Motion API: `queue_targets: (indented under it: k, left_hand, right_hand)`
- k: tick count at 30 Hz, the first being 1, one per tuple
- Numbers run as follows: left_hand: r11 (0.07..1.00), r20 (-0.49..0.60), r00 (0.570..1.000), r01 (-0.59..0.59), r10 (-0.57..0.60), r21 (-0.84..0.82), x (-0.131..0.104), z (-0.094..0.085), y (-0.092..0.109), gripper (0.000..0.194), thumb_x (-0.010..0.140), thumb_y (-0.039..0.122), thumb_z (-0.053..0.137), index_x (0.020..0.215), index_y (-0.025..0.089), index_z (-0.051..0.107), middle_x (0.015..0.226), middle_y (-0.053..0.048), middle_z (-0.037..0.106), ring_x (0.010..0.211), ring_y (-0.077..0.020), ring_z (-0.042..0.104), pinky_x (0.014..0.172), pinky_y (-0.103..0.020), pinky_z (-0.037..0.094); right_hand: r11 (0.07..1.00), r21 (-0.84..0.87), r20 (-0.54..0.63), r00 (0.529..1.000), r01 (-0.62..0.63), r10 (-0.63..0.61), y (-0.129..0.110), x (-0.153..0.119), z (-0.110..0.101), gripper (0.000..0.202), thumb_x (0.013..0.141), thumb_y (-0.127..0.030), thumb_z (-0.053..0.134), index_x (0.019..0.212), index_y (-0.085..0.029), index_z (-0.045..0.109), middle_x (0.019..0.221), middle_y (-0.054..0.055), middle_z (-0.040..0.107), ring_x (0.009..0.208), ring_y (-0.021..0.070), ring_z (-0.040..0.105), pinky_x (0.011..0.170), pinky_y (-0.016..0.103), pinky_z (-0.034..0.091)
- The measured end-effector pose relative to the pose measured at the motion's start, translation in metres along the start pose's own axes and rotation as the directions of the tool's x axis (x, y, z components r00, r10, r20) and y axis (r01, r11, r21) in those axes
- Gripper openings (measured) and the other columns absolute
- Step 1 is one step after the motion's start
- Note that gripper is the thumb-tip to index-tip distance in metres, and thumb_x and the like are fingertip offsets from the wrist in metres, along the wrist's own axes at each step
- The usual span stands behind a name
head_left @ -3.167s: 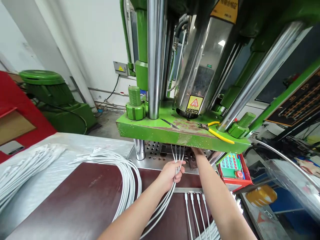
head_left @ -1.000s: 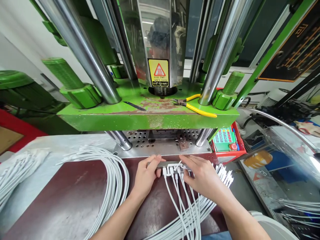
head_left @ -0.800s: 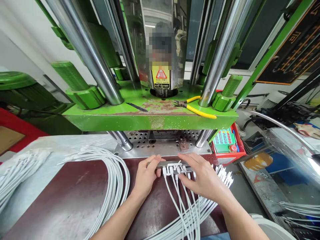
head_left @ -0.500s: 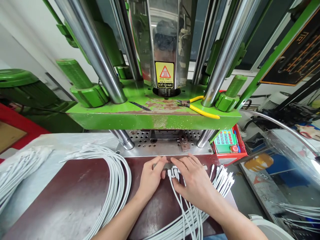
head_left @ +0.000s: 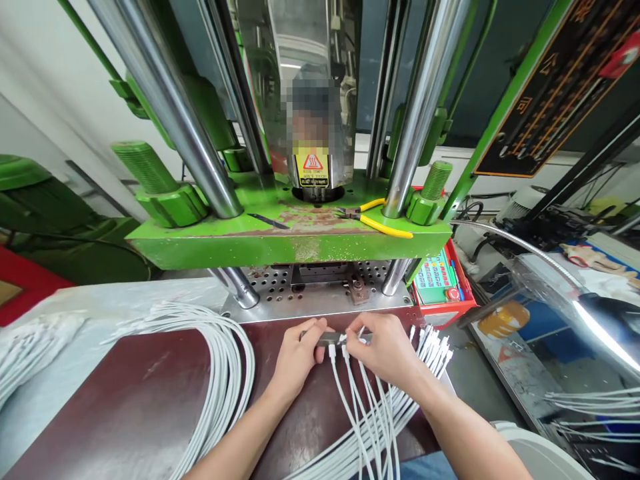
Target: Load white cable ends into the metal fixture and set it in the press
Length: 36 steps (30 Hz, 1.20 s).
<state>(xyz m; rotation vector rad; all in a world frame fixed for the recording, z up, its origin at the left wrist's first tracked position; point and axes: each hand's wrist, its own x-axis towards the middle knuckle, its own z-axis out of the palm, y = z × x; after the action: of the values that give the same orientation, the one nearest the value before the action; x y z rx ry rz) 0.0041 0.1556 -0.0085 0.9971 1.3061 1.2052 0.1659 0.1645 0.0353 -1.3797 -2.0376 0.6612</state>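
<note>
My left hand (head_left: 300,353) grips the left end of a narrow metal bar (head_left: 329,339) just in front of the press base. White cables with connectors (head_left: 345,352) run from the bar down toward me. Over the bar's right part is my right hand (head_left: 383,343), thumb and fingertips pinched at a small white connector piece. The fingers partly cover that piece and the bar. A bundle of white cables (head_left: 434,350) lies to the right, its connector ends pointing away from me.
A green press (head_left: 220,250) stands ahead, with yellow-handled pliers (head_left: 385,227) and a thin dark blade (head_left: 269,221) on its ledge. Looped white cables (head_left: 233,360) lie on the brown table (head_left: 165,400) at left. A red control box (head_left: 453,307) is at right.
My right hand has drawn its fingers together into a pinch over the bar, uncovering more of the cable connectors. The camera view has shifted slightly.
</note>
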Motion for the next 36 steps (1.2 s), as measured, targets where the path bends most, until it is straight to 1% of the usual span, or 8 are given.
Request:
queue_targets:
  k: [5,12,22,24,26,31,34,36]
  left_hand:
    - [0.995,0.058,0.998,0.038,-0.033,-0.088,0.000,0.001,0.000,0.034,0.078,0.043,0.056,0.066,0.013,0.066,0.036,0.004,0.042,0.033,-0.0060,0.026,0.035,-0.020,0.015]
    - [0.986,0.098,0.994,0.065,-0.051,-0.151,-0.007,0.001,0.008,0.034,0.079,0.042,0.057,0.066,0.011,0.064,0.036,0.003,0.042,0.034,-0.0043,0.026,0.035,-0.019,0.013]
    - [0.974,0.159,0.982,0.132,-0.103,-0.182,-0.015,0.005,0.013,0.031,0.077,0.037,0.058,0.062,0.011,0.065,0.034,0.003,0.041,0.032,-0.0039,0.025,0.033,-0.018,0.014]
    - [0.968,0.151,0.980,0.159,-0.131,-0.192,-0.014,0.005,0.010,0.029,0.075,0.036,0.060,0.063,0.011,0.065,0.033,0.004,0.039,0.032,-0.0037,0.024,0.033,-0.018,0.015]
    - [0.964,0.139,0.980,0.170,-0.144,-0.202,-0.013,0.005,0.007,0.029,0.075,0.037,0.061,0.064,0.010,0.066,0.032,0.005,0.037,0.031,-0.0034,0.024,0.034,-0.018,0.018]
    - [0.970,0.142,0.981,0.160,-0.135,-0.184,-0.015,0.006,0.004,0.031,0.077,0.038,0.060,0.067,0.010,0.067,0.033,0.005,0.039,0.032,-0.0033,0.025,0.036,-0.018,0.019]
    - [0.977,0.149,0.981,0.149,-0.127,-0.153,-0.016,0.007,0.006,0.032,0.077,0.040,0.061,0.069,0.010,0.068,0.034,0.004,0.039,0.034,-0.0042,0.026,0.036,-0.019,0.016]
    - [0.981,0.156,0.980,0.143,-0.122,-0.130,-0.016,0.007,0.006,0.033,0.077,0.042,0.061,0.069,0.011,0.068,0.035,0.004,0.039,0.035,-0.0049,0.027,0.036,-0.019,0.015]
  right_hand:
    - [0.835,0.508,0.031,0.974,-0.210,0.226,0.015,0.005,-0.013,0.010,0.073,-0.023,0.054,0.068,-0.016,0.060,0.061,0.000,0.062,0.055,0.0133,0.056,0.052,0.022,0.040]
    - [0.461,0.880,-0.042,0.950,-0.111,0.310,0.023,-0.018,-0.017,0.015,0.078,-0.029,0.060,0.068,-0.017,0.061,0.070,0.004,0.067,0.065,0.0184,0.064,0.070,0.032,0.050]
    - [0.449,0.891,-0.179,0.957,0.060,0.227,0.018,-0.044,-0.032,0.020,0.080,-0.033,0.059,0.067,-0.018,0.059,0.067,0.003,0.063,0.067,0.0186,0.062,0.068,0.033,0.051]
    - [0.491,0.857,-0.306,0.920,0.155,0.244,0.014,-0.046,-0.050,0.023,0.082,-0.035,0.054,0.066,-0.019,0.055,0.062,0.001,0.059,0.067,0.0190,0.062,0.069,0.034,0.051]
    - [0.636,0.741,-0.443,0.869,0.216,0.221,0.014,-0.052,-0.071,0.024,0.085,-0.036,0.051,0.068,-0.019,0.056,0.067,0.002,0.061,0.074,0.0205,0.063,0.071,0.035,0.051]
    - [0.953,0.298,-0.419,0.889,-0.058,0.185,0.055,-0.110,-0.119,0.017,0.084,-0.034,0.056,0.083,-0.018,0.064,0.099,0.010,0.066,0.100,0.0256,0.059,0.087,0.036,0.045]
    - [0.940,-0.124,-0.412,0.878,-0.319,0.244,0.118,-0.173,-0.141,0.022,0.077,-0.043,0.059,0.074,-0.022,0.065,0.102,0.009,0.066,0.103,0.0280,0.058,0.087,0.038,0.045]
    - [0.832,-0.302,-0.316,0.872,-0.465,0.374,0.162,-0.213,-0.153,0.029,0.067,-0.051,0.062,0.056,-0.023,0.063,0.074,0.008,0.068,0.068,0.0268,0.065,0.058,0.034,0.050]
